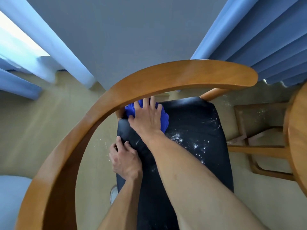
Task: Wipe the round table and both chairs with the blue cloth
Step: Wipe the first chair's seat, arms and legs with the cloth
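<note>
We see left hand (pixel 125 161) curled over the black seat (pixel 186 163) edge at frame centre-left, steadying. Above it, right hand (pixel 148 116) presses flat on blue cloth (pixel 163 119), fingers spread. White crumbs (pixel 196 145) right of it: sweep toward them, keep pressure. Round table (pixel 297 130) cut off right; second chair unseen.

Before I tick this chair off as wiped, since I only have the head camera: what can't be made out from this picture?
- Blue cloth: mostly under the right hand; its full spread is hidden.
- Black seat: both forearms cover its near part; any white powder there is unseen.
- Left hand: fingertips curl over the seat's edge, out of sight.
- Round table: cut off by the right edge; its top cannot be judged.
- Second chair: not identifiable.
</note>
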Motion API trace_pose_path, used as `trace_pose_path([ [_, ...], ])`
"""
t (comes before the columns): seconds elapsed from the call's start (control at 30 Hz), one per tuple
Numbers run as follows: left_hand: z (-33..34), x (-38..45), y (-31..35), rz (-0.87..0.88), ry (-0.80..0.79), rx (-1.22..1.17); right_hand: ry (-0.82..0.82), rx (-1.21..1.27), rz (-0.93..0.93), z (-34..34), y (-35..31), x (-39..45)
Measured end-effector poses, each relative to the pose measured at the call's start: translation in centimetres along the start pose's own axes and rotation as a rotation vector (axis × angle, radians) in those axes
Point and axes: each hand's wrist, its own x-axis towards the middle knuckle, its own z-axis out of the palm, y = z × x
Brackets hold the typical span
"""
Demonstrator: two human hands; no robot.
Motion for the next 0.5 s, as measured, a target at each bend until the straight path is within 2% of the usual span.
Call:
trace_pose_path([
  [0.1,0.5,0.0,0.7,-0.026,0.012,-0.023,0.024,-0.066,-0.072,0.4,2.0,0.3],
  [0.3,1.7,-0.4,2.0,-0.109,0.052,-0.087,0.054,-0.058,0.185,-0.9,8.6,-0.1],
  [0.37,1.8,-0.8,2.5,-0.055,0.077,-0.075,0.077,-0.076,0.268,-1.4,12.2,-1.0],
  [0.5,2.3,-2.5,5.3,0.203,0.052,0.008,0.109,-0.022,0.489,-2.3,18.7,-2.8],
])
